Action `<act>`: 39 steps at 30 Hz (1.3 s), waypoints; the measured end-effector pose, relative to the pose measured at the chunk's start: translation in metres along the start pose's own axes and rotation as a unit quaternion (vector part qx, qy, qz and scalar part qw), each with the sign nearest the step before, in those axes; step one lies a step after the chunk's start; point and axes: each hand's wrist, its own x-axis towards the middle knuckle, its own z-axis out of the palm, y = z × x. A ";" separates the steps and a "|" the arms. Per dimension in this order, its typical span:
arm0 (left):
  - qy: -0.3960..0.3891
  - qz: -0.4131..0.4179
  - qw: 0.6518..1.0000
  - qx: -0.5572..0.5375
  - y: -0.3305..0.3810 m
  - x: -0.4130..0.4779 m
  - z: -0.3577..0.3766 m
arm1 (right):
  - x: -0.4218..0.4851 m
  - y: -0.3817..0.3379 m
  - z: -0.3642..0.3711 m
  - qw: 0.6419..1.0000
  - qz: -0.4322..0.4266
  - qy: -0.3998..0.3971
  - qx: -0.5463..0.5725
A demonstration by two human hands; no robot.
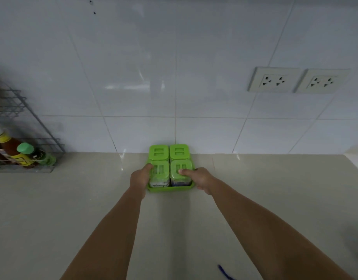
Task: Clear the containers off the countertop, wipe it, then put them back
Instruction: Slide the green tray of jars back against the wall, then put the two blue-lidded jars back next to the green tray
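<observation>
A green tray (170, 189) holding several clear containers with green lids (158, 152) stands on the beige countertop (93, 199) against the tiled wall. My left hand (139, 179) grips the tray's left side, thumb resting on the front-left lid. On the opposite side, my right hand (200, 178) clasps the tray's edge, its thumb pressed on the front-right lid (181, 167). One front container carries a "Vinegar" label.
A wire rack (22, 158) with sauce bottles, one with a green cap (25, 148), stands at the far left. Two wall sockets (297, 80) sit on the tiles at upper right. A blue object (224, 272) lies near the bottom edge.
</observation>
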 end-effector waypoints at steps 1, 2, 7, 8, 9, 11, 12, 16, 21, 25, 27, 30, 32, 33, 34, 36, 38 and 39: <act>0.003 0.003 1.000 0.008 0.001 0.000 0.000 | 0.001 -0.001 0.001 1.000 -0.002 0.003 0.002; 0.006 0.005 1.000 0.020 0.001 -0.001 -0.001 | 0.000 -0.001 0.002 1.000 -0.003 0.006 0.003; 0.034 0.053 0.985 0.162 0.002 -0.025 -0.004 | -0.010 0.001 0.002 0.999 -0.015 0.013 -0.033; 0.036 0.074 0.977 0.197 0.002 -0.031 -0.004 | -0.014 0.001 0.001 0.999 -0.023 0.010 -0.046; 0.039 0.098 0.966 0.234 0.001 -0.038 -0.003 | -0.018 0.001 0.000 0.997 -0.035 0.009 -0.061; 0.055 0.144 0.940 0.306 -0.001 -0.054 0.001 | -0.028 0.001 -0.006 0.992 -0.056 0.019 -0.113; 0.062 0.169 0.923 0.339 -0.002 -0.063 0.004 | -0.034 0.001 -0.011 0.984 -0.064 0.032 -0.160; 0.077 0.246 0.794 0.551 -0.006 -0.093 0.023 | -0.058 0.008 -0.048 0.893 -0.109 0.087 -0.427; 0.059 0.285 0.730 0.619 0.001 -0.128 0.071 | -0.086 0.019 -0.121 0.844 -0.125 0.110 -0.510; 0.040 0.338 0.709 0.618 -0.007 -0.161 0.131 | -0.116 0.038 -0.194 0.840 -0.113 0.152 -0.509; 0.005 0.353 0.703 0.618 -0.018 -0.183 0.165 | -0.132 0.053 -0.233 0.836 -0.096 0.169 -0.514; -0.059 0.376 0.682 0.625 -0.038 -0.219 0.220 | -0.158 0.080 -0.289 0.838 -0.071 0.192 -0.506; -0.105 0.391 0.670 0.623 -0.053 -0.245 0.256 | -0.177 0.102 -0.325 0.839 -0.050 0.204 -0.502; -0.129 0.398 0.664 0.620 -0.060 -0.258 0.273 | -0.185 0.114 -0.342 0.838 -0.040 0.210 -0.502; -0.155 0.405 0.657 0.617 -0.067 -0.272 0.290 | -0.193 0.125 -0.359 0.837 -0.029 0.214 -0.503; -0.209 0.420 0.642 0.607 -0.081 -0.300 0.321 | -0.208 0.147 -0.392 0.836 -0.007 0.223 -0.501; -0.255 0.425 0.640 0.587 -0.095 -0.326 0.350 | -0.221 0.167 -0.422 0.834 0.015 0.232 -0.500; -0.276 0.424 0.643 0.576 -0.102 -0.339 0.363 | -0.227 0.178 -0.435 0.835 0.029 0.233 -0.498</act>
